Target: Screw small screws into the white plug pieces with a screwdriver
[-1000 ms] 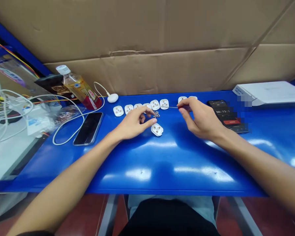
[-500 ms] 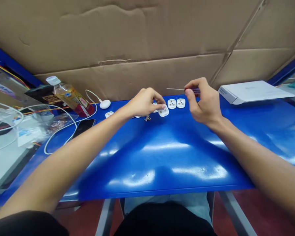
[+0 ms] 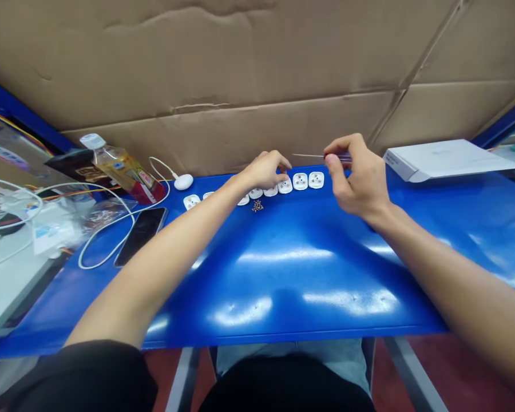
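Several small white square plastic pieces with metal-looking spots lie in a row along the back of the blue table (image 3: pixel 283 229). My left hand (image 3: pixel 266 170) is over this row, thumb and forefinger apart, right beside one white piece (image 3: pixel 285 186) that lies flat; whether a fingertip still touches it I cannot tell. Two more white pieces (image 3: pixel 300 182) lie just to its right. My right hand (image 3: pixel 360 177) grips a screwdriver (image 3: pixel 308 155) by its handle, raised above the table, its thin shaft pointing left. A little pile of screws (image 3: pixel 257 205) lies in front of the row.
At the left stand a drink bottle (image 3: pixel 122 169), a black phone (image 3: pixel 141 234) and a looped white cable (image 3: pixel 82 252) by a round white device (image 3: pixel 183 182). A flat white box (image 3: pixel 450 160) sits at the back right. Cardboard (image 3: pixel 240 68) walls the rear.
My left hand has set the tilted white piece down flat in the row, let it go and shifted slightly up. My right hand with the screwdriver has barely moved.
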Demonstrator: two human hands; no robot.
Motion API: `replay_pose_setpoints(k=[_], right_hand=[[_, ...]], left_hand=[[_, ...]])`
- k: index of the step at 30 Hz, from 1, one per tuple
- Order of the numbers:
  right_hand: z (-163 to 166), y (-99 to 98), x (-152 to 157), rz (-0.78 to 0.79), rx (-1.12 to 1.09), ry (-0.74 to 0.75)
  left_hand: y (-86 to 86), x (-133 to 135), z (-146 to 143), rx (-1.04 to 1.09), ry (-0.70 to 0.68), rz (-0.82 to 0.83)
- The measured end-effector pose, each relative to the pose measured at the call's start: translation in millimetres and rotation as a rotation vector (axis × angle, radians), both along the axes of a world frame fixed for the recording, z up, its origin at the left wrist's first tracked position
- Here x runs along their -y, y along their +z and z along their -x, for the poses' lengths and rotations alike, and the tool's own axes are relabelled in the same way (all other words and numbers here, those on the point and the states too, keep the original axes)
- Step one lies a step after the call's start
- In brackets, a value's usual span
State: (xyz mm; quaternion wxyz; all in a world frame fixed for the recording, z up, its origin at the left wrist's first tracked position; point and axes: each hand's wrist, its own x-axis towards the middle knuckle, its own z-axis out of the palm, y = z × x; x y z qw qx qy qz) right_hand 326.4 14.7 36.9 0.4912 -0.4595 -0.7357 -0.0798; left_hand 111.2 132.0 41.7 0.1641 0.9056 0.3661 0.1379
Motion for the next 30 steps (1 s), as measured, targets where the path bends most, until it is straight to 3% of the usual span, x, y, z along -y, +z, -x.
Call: replay_pose_setpoints(k=[8, 12, 17, 22, 26, 30], right_hand=[[-5, 1.2, -1, 0.005, -0.002, -0.032], [-8, 1.8, -2, -0.018, -0.046, -0.040], [-7, 1.8, 1, -0.008, -0.075, -0.063], [10, 0.7, 15, 0.042, 0.047, -0.019], [24, -4.8, 27, 0.048, 0.096, 0.089], [35, -11.6, 37, 0.125, 0.236, 0.227]], left_hand=[[-6.7, -12, -27, 0.082, -0.101, 0.144], [2.8, 2, -28, 0.161, -0.096, 0.105], [14.2, 68, 24, 0.225, 0.014, 0.114], [0.2, 132, 90, 0.191, 0.147, 0.288], [-12.1, 142, 111, 0.202, 0.255, 0.276], [-15.3, 134, 119, 0.204, 0.213, 0.159]])
